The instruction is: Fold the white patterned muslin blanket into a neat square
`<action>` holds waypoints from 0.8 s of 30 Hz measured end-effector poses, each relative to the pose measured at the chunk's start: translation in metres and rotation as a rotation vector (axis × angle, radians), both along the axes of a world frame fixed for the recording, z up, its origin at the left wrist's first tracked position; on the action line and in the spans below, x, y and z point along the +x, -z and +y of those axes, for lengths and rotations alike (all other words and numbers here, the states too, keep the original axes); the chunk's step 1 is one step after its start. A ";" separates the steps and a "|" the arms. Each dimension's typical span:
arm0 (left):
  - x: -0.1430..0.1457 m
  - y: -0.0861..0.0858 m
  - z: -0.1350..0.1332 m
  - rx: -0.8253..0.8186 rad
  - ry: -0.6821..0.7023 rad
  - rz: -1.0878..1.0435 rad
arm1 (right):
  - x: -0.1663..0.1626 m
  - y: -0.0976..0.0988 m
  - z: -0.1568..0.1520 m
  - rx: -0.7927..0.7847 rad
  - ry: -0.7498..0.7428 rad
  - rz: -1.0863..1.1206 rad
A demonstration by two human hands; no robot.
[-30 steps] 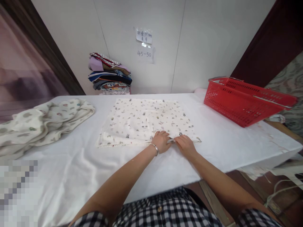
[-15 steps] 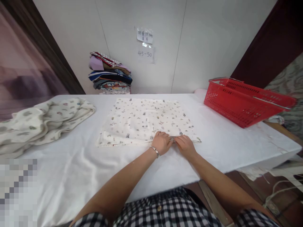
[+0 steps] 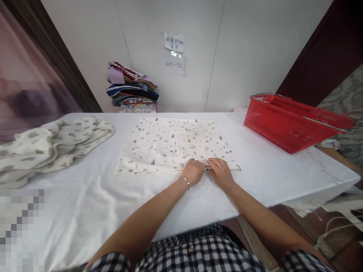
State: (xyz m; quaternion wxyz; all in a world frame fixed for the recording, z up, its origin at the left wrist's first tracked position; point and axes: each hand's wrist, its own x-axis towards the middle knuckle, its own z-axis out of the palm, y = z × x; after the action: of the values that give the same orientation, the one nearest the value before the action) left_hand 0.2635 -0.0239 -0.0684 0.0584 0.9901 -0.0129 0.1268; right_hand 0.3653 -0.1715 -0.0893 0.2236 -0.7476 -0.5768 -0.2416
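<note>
A white cloth [image 3: 172, 143] with small printed figures lies folded into a flat rectangle on the white-covered table. Its near edge shows layers, slightly lifted between my hands. My left hand [image 3: 193, 172], with a silver bracelet at the wrist, has its fingers curled around that near edge, right of its middle. Close beside it, my right hand [image 3: 220, 172] grips the same edge with bent fingers over the top. Both thumbs are mostly hidden at the fold. The cloth's far side and left corner rest flat.
A crumpled cream cloth with grey patches [image 3: 56, 145] lies at the left. Behind, a stack of folded fabrics [image 3: 132, 88] stands against the wall. A red plastic basket [image 3: 292, 124] sits at the right of the table [image 3: 113, 211]. Paper signs [image 3: 174, 54] hang on the wall.
My right hand has shifted its fingers slightly up and over the cloth's edge. My left hand stays nearly in place, and the cloth lies as before.
</note>
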 end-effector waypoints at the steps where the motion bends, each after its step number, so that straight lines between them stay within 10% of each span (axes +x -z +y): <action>1: 0.000 0.000 0.000 -0.008 0.001 0.005 | 0.000 0.000 0.000 0.000 -0.002 0.000; 16: 0.041 -0.031 0.047 -0.208 -0.166 0.248 | -0.001 -0.002 0.001 -0.057 -0.028 0.011; 24: 0.088 0.000 0.068 -0.161 -0.110 0.373 | 0.000 0.000 -0.002 -0.103 -0.108 0.077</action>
State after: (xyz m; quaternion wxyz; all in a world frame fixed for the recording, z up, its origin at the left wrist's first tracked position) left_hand 0.3518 0.0437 -0.0685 0.1316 0.9878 0.0623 -0.0549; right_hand 0.3654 -0.1732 -0.0891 0.2198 -0.7346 -0.6189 -0.1702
